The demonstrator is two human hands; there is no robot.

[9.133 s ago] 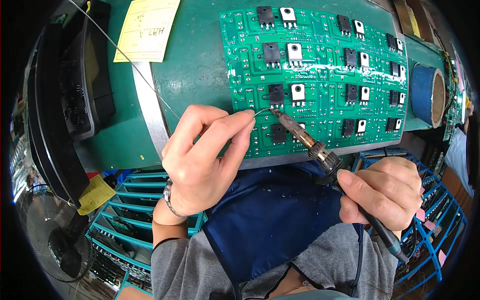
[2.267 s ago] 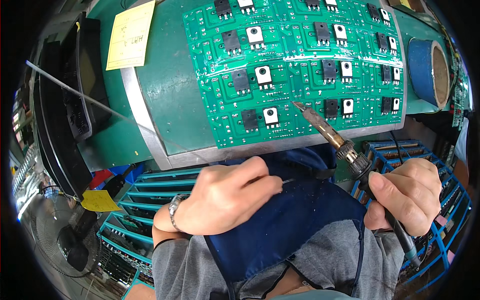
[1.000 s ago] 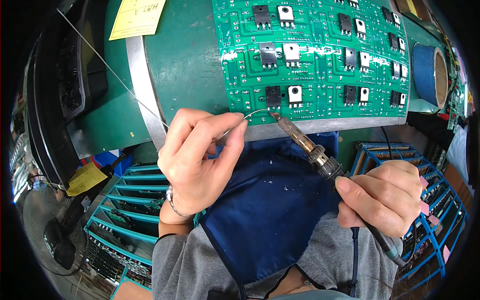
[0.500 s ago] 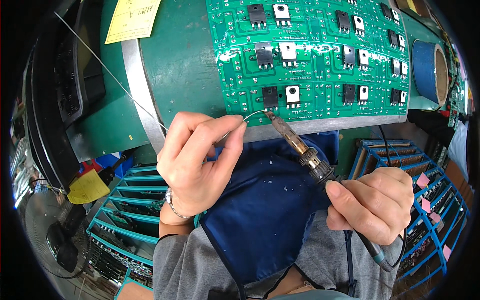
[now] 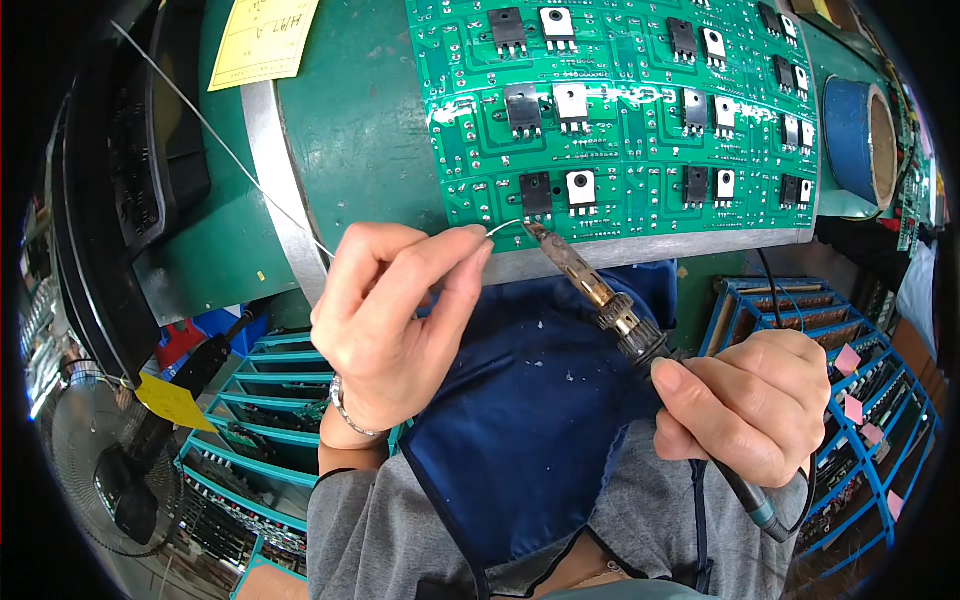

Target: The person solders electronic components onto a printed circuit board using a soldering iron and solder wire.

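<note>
My left hand pinches a thin solder wire between thumb and forefinger. A short curved end of the wire sticks out toward the soldering iron's tip. My right hand is wrapped round the handle of the soldering iron, which points up and left. Its darkened tip is at the leads of a black transistor on the near edge of the green circuit board; whether tip and lead touch cannot be made out. Beside that part is a white-faced transistor. More such pairs stand in rows across the board.
A metal strip edges the green bench. A yellow paper slip lies at the far left, and a blue tape roll at the right. Blue racks and teal racks flank me. A fan stands lower left.
The circuit board has shifted slightly left. The iron's tip has moved a little left with it, and the solder wire's end sits slightly farther left. Both hands keep their grips.
</note>
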